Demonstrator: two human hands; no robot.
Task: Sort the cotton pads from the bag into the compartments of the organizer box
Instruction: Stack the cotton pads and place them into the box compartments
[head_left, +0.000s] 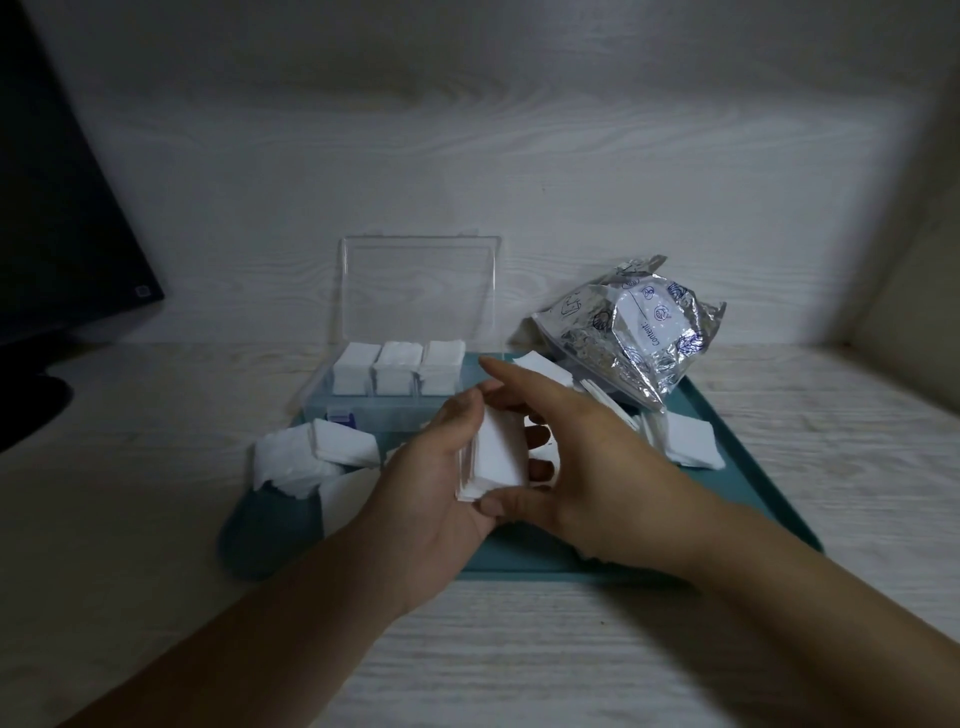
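1. While gripping a stack of cotton pads (496, 454) above the teal tray (737, 467), the left hand (441, 483) is curling round its edges.
2. The right hand (582, 457) is steadying the stack, index finger extended.
3. The organizer box (363, 410) is standing open just beyond, three rear compartments filled; the bag (639, 332) is lying right.

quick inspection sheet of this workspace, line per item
surface: pale wood-grain table with a teal tray on it
job's things: organizer box lid up, three back compartments filled with pads; silver bag on the tray's right; loose pads at left, more pads at right
clutter: nothing seen
grippers: left hand grips a pad stack; right hand holds its far side
cables: nothing seen
surroundings: dark monitor at left, wood-grain wall behind
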